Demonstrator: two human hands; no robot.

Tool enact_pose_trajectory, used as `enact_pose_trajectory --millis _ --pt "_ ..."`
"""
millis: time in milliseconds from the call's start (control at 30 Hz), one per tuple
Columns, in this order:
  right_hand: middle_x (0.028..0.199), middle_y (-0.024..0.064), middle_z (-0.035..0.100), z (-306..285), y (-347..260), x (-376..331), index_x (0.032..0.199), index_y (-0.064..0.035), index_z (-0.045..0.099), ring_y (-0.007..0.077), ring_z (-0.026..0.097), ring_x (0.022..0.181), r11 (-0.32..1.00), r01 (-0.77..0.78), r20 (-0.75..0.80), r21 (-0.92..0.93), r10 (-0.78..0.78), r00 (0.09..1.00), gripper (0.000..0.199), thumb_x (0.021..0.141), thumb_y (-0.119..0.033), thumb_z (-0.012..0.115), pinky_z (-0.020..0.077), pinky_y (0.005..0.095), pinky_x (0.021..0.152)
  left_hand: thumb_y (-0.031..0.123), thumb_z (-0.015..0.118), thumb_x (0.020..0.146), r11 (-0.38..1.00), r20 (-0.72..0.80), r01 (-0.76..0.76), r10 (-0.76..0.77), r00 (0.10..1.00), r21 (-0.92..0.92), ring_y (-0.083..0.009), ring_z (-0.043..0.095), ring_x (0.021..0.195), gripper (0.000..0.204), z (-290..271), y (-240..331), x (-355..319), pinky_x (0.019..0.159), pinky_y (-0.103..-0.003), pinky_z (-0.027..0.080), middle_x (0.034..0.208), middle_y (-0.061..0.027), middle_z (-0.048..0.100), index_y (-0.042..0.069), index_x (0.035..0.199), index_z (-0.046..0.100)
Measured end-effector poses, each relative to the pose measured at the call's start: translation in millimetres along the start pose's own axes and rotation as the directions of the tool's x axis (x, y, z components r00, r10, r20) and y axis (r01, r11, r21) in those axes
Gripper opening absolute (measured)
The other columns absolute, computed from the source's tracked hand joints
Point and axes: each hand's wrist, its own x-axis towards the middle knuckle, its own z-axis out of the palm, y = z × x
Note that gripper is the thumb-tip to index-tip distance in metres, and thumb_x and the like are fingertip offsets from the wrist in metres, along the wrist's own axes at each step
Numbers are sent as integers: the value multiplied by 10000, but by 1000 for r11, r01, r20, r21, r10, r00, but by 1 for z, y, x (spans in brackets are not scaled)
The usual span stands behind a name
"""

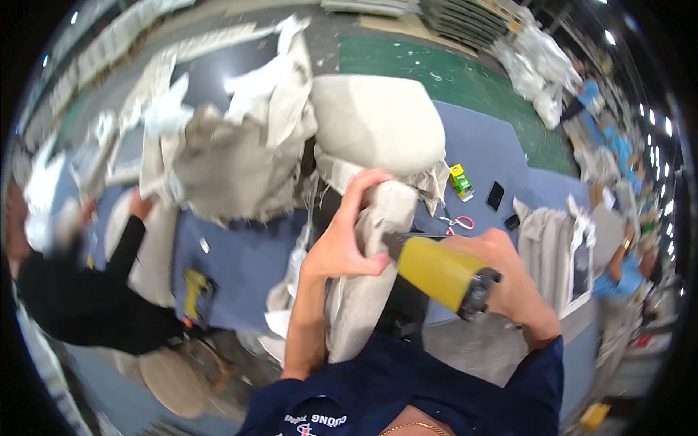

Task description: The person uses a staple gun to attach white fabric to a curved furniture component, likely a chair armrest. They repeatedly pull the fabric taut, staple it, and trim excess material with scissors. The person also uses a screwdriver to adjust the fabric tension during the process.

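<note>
In my left hand (pixel 340 243) is a long, narrow padded piece (pixel 363 301) covered in beige fabric. It stands on end, with my fingers wrapped over its top edge and the thumb along its face. My right hand (pixel 494 261) grips a yellow staple gun (pixel 436 272). Its dark nose meets the side of the padded piece just beside my left thumb; whether it presses on the fabric I cannot tell. My right fingers are partly hidden behind the gun body. Directly beyond my hands lies a large beige upholstered cushion (pixel 378 120), loose fabric hanging at its front.
Right of the cushion on the blue-grey table (pixel 476 138) are a green-yellow box (pixel 461 182), red-handled scissors (pixel 460 224) and a phone (pixel 496 195). Another staple gun (pixel 195 294) lies left. A co-worker in black (pixel 109 291) handles beige pieces there. Folded fabric (pixel 545 251) lies right.
</note>
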Motion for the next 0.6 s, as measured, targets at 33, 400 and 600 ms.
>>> enact_pose_trajectory --millis 33,400,600 --pt "859 181 692 0 2 -4 1093 -27 680 394 668 760 998 24 -41 52 -22 999 454 664 -148 768 506 405 645 279 733 548 999 -1 30 -30 1000 -17 -264 418 1358 1001 -1 6 0 1160 -382 296 1412 -129 434 27 1456 396" --pt "995 143 728 129 211 -148 1152 53 613 220 705 926 567 -458 -255 685 775 578 538 748 -183 878 541 363 869 611 816 618 925 -542 321 -167 824 204 -311 473 1340 1171 -61 69 -88 1134 -431 352 1463 -195 458 -33 1488 371" --pt "1053 274 701 272 381 -234 1286 99 550 409 665 1093 475 -795 -377 378 863 337 628 742 -111 781 529 447 938 285 861 672 522 -774 730 -190 604 442 -304 491 1281 1060 -28 86 -170 1121 -418 347 1428 -186 475 -38 1523 318"
